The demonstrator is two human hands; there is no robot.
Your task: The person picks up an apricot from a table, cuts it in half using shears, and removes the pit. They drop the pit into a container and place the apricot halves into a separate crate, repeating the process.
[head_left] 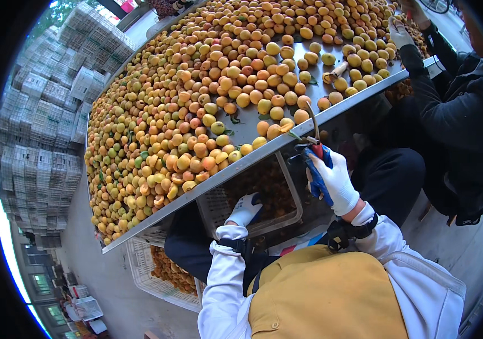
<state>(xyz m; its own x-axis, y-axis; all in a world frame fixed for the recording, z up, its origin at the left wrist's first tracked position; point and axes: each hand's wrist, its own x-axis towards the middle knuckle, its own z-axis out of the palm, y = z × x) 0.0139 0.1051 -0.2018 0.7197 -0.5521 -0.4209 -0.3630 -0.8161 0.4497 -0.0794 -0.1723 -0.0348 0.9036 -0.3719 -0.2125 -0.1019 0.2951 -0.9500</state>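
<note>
My right hand (334, 181), in a white glove with a blue palm, is closed around a red-handled hand tool (317, 150). The tool's thin, curved metal end rises past the table's edge. Lower and to the left, my left hand (245, 209), gloved alike, hovers over a white plastic crate (294, 192) beneath the edge. Its fingers are curled and partly hidden; what they hold, if anything, cannot be made out. Orange fruit pieces (267, 189) lie in that crate. Many apricots (196, 101) cover the metal table (248, 129) ahead of both hands.
The table's raised metal rim (219, 176) runs slantwise before me. Another white crate (145, 265) with orange pieces stands at lower left. Crates are stacked high (43, 130) along the left. On the right a co-worker in dark clothes (450, 107) reaches a gloved hand (401, 34) over the table.
</note>
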